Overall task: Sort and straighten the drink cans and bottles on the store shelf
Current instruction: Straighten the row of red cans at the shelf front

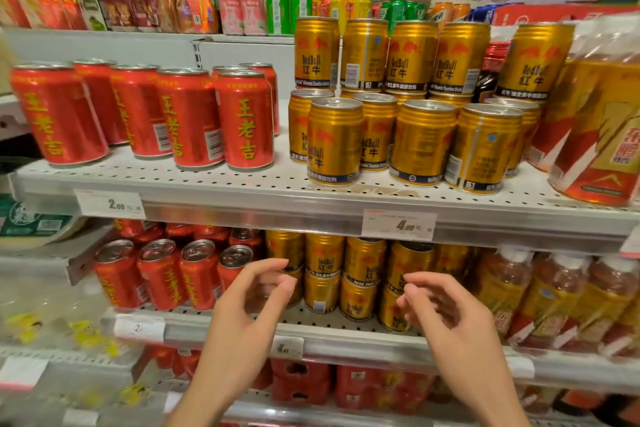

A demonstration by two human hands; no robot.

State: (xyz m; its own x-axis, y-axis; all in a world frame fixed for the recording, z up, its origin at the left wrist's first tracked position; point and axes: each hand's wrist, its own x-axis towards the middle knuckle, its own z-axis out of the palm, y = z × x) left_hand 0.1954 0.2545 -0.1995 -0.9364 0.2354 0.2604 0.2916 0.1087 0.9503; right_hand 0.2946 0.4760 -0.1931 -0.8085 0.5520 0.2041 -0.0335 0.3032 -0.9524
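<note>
Counting centre frame, I find seven red cans (244,120) marked 王老吉 left on the perforated metal shelf (277,184); ribbed gold cans (334,140) reading "RedBull 红牛" stand right, stacked two tiers, too overlapped to count. Price tags: 2.00, 4.00. Lower frame: my left hand (249,302) and right hand (446,308), fingers loosely spread, empty.

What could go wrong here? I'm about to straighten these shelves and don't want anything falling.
1. The gold cans stand two high on the upper shelf; nudging the bottom row could topple the top ones.
2. Both hands, left hand and right hand, reach empty toward stacked gold cans below, which could also tip.
</note>
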